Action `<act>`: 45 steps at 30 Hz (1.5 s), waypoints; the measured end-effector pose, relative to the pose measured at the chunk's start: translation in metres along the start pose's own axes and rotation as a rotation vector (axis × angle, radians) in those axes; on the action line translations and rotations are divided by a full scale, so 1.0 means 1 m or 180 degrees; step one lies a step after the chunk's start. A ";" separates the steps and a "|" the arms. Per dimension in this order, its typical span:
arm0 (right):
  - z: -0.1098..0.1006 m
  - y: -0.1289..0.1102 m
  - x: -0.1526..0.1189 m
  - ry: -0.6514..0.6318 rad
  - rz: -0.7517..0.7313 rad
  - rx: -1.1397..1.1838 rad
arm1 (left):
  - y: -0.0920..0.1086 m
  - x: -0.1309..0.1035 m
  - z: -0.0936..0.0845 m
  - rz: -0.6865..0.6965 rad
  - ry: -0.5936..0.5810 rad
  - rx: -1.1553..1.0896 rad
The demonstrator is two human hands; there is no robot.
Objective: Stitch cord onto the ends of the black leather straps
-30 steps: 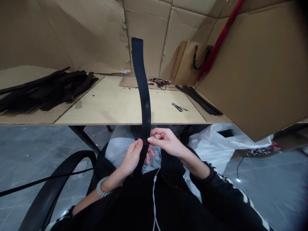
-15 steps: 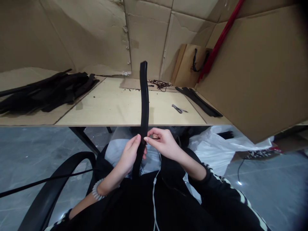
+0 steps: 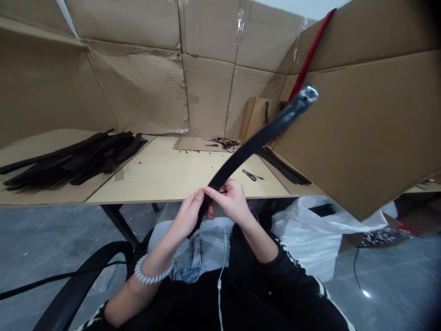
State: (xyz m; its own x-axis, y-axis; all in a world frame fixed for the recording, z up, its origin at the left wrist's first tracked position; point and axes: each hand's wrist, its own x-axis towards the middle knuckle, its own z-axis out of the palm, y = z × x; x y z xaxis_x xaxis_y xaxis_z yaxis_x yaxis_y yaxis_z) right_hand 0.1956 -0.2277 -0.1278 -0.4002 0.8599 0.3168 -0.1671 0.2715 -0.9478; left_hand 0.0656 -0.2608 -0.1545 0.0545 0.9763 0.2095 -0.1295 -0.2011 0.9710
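Observation:
A long, flat black strip point(image 3: 241, 154) slants up and to the right over the table's front edge, its shiny far end raised. My left hand point(image 3: 188, 214) is closed on its lower part, thumb on top. Close beside it, my right hand point(image 3: 230, 200) pinches the same strip, with the two thumb tips nearly touching. The fingers beneath are partly hidden by the strip. On the table beyond my right hand lie small thread snips point(image 3: 248, 175). To the left is a heap of similar black strips point(image 3: 76, 158).
More black strips point(image 3: 285, 168) lie at the table's right, beside a leaning cardboard panel point(image 3: 361, 128). Tangled dark cord point(image 3: 229, 144) rests at the back near a paper bag point(image 3: 260, 120). A white plastic bag point(image 3: 306, 239) hangs below the right edge.
The strip has swung from nearly upright to slanting right, its far end now nearer the cardboard panel. My right hand has closed in on my left. The view has tilted up.

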 end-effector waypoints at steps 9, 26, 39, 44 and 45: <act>0.005 0.011 0.007 0.0120 -0.0281 0.0103 | -0.004 -0.011 0.001 -0.1749 -0.1752 -0.1521; 0.001 0.017 0.003 0.0150 -0.0126 0.0518 | -0.013 -0.021 0.007 -0.1323 -0.1573 -0.1491; -0.012 0.013 0.016 -0.0706 0.0874 0.1386 | 0.001 0.017 -0.046 0.2412 0.0461 0.1881; -0.022 0.003 0.040 -0.1457 0.1227 0.1579 | 0.015 0.076 -0.061 0.2109 0.0317 0.0297; -0.023 0.001 0.043 -0.1519 0.1225 0.1621 | 0.014 0.084 -0.059 0.1762 0.0479 -0.0110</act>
State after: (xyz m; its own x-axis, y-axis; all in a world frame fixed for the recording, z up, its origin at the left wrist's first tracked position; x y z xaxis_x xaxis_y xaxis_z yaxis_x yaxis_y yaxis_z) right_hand 0.1991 -0.1806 -0.1156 -0.8370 0.5439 0.0604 -0.2838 -0.3369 -0.8978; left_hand 0.0095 -0.1763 -0.1303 -0.1720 0.7274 0.6643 -0.1311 -0.6852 0.7164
